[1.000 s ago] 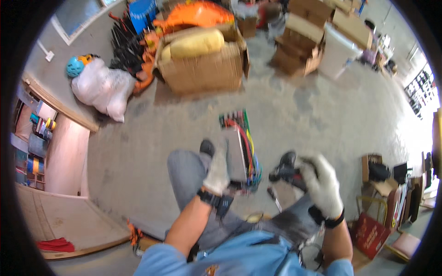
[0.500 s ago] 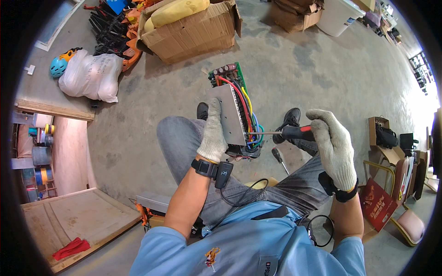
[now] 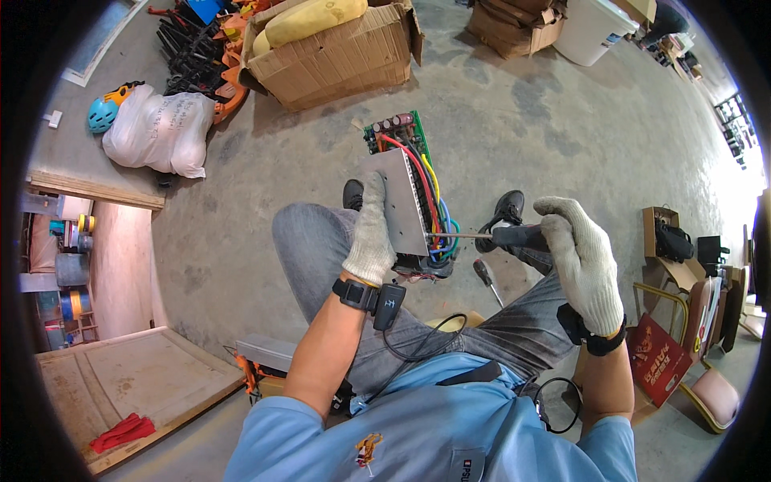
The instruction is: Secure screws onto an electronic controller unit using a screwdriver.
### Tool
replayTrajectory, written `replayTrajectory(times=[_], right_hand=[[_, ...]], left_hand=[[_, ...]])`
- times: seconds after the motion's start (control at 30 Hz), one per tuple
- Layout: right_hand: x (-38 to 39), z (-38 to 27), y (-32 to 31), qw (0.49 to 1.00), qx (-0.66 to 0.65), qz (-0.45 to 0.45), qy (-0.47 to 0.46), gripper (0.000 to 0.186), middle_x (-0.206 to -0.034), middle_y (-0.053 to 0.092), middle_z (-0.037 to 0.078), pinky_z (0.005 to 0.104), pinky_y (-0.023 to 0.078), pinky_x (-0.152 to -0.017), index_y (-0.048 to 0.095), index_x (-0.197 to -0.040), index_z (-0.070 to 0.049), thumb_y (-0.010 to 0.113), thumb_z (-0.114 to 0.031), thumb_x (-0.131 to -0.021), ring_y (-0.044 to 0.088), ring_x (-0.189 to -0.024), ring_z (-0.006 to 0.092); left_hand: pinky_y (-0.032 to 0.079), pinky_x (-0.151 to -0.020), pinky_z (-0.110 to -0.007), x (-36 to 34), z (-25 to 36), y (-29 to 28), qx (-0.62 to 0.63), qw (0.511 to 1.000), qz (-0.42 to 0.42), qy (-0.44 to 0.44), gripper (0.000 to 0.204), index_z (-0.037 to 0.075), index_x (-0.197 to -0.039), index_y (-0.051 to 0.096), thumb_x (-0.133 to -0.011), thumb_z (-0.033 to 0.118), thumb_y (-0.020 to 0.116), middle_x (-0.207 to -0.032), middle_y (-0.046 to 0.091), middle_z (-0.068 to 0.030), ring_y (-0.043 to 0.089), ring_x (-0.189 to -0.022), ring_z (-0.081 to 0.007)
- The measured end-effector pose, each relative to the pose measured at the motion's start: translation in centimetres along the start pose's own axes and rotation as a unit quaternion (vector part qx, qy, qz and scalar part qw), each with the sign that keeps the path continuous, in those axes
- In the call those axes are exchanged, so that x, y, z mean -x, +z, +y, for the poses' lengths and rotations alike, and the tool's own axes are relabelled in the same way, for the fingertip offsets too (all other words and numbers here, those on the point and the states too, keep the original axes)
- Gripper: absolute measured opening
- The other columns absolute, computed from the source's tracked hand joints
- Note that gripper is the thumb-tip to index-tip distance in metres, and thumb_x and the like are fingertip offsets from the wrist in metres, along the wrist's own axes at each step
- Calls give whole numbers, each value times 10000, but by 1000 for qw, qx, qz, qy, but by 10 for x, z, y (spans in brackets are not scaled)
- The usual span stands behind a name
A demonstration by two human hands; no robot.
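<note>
My gloved left hand (image 3: 371, 225) grips the left side of an electronic unit, thumb along its grey metal plate (image 3: 401, 193). At the unit's far end a green circuit board (image 3: 423, 136) with capacitors shows. Red, black, yellow, blue and green wires (image 3: 434, 189) run down its right side. In my gloved right hand (image 3: 588, 265) is the dark handle of a screwdriver (image 3: 514, 236), its shaft pointing left across the wires. The tip meets the plate's lower right edge; the screw itself is too small to make out. Part of the handle is hidden by my fingers.
A second screwdriver (image 3: 483, 275) lies near my right leg. Beyond the unit stand a cardboard box (image 3: 337, 68) and a white bin (image 3: 592, 32). A stuffed white bag (image 3: 161, 132) sits at far left. To the right are a red board (image 3: 654, 359) and chairs (image 3: 713, 394).
The screwdriver has turned about its shaft: the red patch on its handle no longer shows. My right hand's fingers have shifted slightly. The unit and my left hand stay in place.
</note>
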State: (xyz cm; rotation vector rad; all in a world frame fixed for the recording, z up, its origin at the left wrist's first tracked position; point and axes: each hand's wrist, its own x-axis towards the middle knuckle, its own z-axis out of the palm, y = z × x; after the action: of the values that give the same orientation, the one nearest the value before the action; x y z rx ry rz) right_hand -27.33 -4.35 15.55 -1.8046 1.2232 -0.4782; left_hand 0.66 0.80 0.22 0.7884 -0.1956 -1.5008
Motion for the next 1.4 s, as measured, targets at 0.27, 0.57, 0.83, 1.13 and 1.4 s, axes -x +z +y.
replayTrajectory(times=[0.27,0.57,0.83,1.13,1.4], right_hand=[[5,-4,7,997,-24,53,-44,456,-1171,698,147,343,542,-980,562,-1362,-3,709,-58,-934,704,-1080,221],[3,-2,3,998,-17,40,-46,355,-1127,725,140,362,561,-936,611,-1316,-32,684,-75,-971,716,-1045,227],[2,-10,7,998,0,65,-20,417,-1103,728,138,344,561,-918,603,-1339,-36,715,-98,-943,722,-1022,220],[9,-4,-2,999,-12,16,-38,401,-1063,729,119,344,568,-881,614,-1300,-26,733,-69,-919,715,-964,194],[3,1,4,993,102,35,-42,277,-1009,719,116,358,571,-845,646,-1235,-5,677,-49,-963,715,-923,217]], left_hand=[[651,-905,-540,0,0,2,19,1000,-3,-21,813,113,-1424,594,-997,791,455,-1198,709,-143,736,-1025,-310],[645,-950,-495,3,1,3,-11,1000,-8,-6,850,117,-1447,589,-942,800,543,-1266,712,-126,732,-1102,-283],[648,-939,-489,3,1,7,-41,999,11,4,881,106,-1442,594,-944,827,502,-1267,713,-132,735,-1089,-286],[665,-888,-459,8,5,15,13,1000,-24,-16,831,98,-1411,584,-1004,804,421,-1187,704,-150,737,-1045,-284],[661,-909,-460,3,1,6,-1,1000,-9,-10,829,108,-1441,591,-962,781,530,-1251,720,-122,747,-1065,-266]])
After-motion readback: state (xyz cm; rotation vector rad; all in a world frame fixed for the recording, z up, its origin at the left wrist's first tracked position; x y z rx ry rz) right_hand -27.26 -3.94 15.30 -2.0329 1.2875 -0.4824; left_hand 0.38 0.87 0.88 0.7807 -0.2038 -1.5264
